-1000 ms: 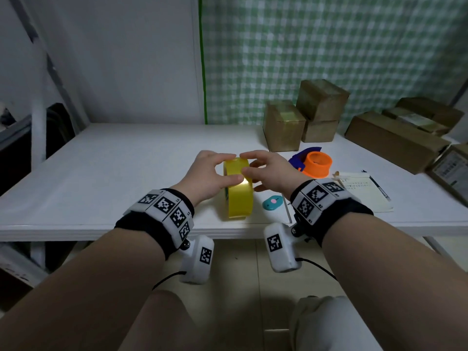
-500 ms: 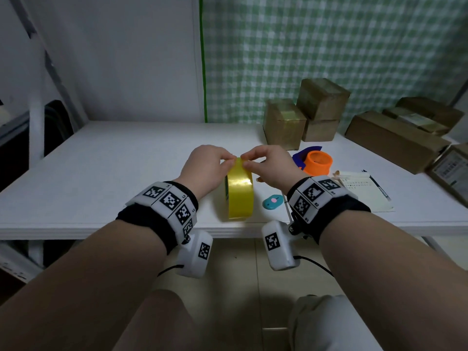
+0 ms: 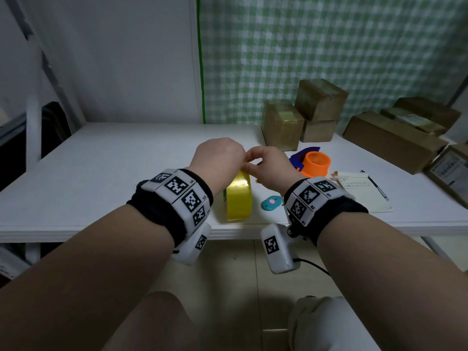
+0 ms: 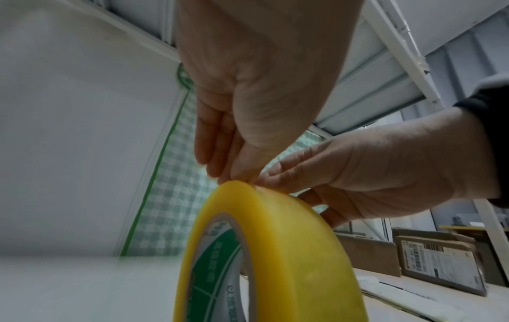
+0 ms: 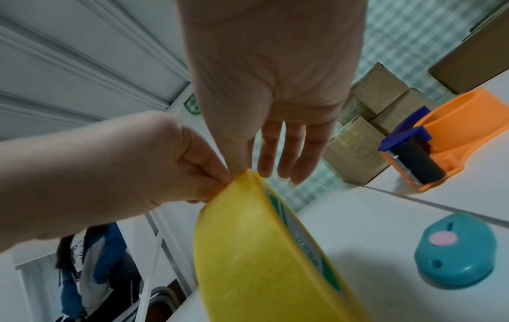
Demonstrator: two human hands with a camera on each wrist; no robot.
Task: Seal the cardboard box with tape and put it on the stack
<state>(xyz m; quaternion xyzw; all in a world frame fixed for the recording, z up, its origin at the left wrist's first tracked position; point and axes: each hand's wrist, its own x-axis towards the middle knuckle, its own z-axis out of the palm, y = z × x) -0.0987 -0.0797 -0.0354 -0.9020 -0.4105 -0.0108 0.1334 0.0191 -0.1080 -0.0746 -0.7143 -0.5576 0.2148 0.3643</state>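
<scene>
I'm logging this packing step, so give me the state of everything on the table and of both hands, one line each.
yellow tape roll: upright on its edge near the table's front, both hands at its top.
left hand: fingertips pinching at the roll's top.
right hand: thumb and forefinger at the roll's top, other fingers straight.
orange tape dispenser: on the table, untouched.
teal round gadget: flat on the table.
small cardboard boxes: stacked, shiny tape on top.
</scene>
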